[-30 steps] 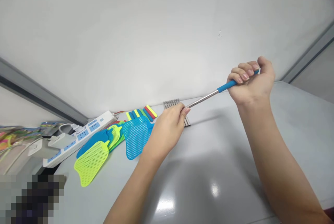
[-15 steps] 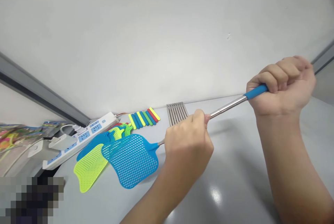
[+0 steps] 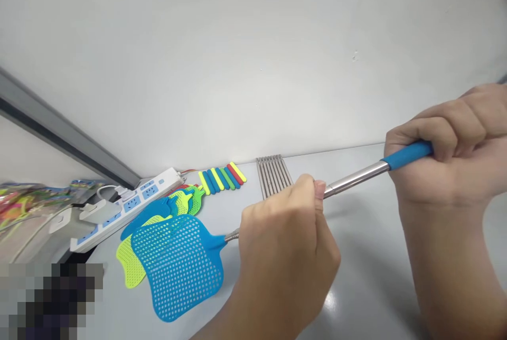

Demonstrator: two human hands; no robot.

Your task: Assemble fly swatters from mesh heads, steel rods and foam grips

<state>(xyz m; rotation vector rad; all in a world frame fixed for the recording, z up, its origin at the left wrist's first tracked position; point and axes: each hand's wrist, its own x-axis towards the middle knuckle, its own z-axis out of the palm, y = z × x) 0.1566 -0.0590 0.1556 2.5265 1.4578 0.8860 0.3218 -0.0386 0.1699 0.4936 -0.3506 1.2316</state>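
Both hands hold one fly swatter with a blue perforated head (image 3: pixel 180 266), a metal telescopic rod (image 3: pixel 354 178) and a blue handle grip (image 3: pixel 407 155). My left hand (image 3: pixel 289 239) is closed around the rod not far from the head, hiding the rod's middle. Wrapped round the blue grip at the right is my right hand (image 3: pixel 455 144), its fingers covering the grip's end. The swatter slants up from lower left to right, above the table. Behind my left hand, several metal rods (image 3: pixel 274 173) lie side by side near the wall.
Several coloured grips (image 3: pixel 222 178) lie in a row by the wall. Loose swatter heads, a yellow-green one (image 3: pixel 130 263) among them, lie partly under the held head. A white power strip (image 3: pixel 130 205) with plugs and cables runs along the left, beside plastic-wrapped items (image 3: pixel 35 208).
The swatter and both hands have come nearer the camera. Its blue head has shifted left and down, and my right hand has moved right with the grip. Both hands keep their hold.
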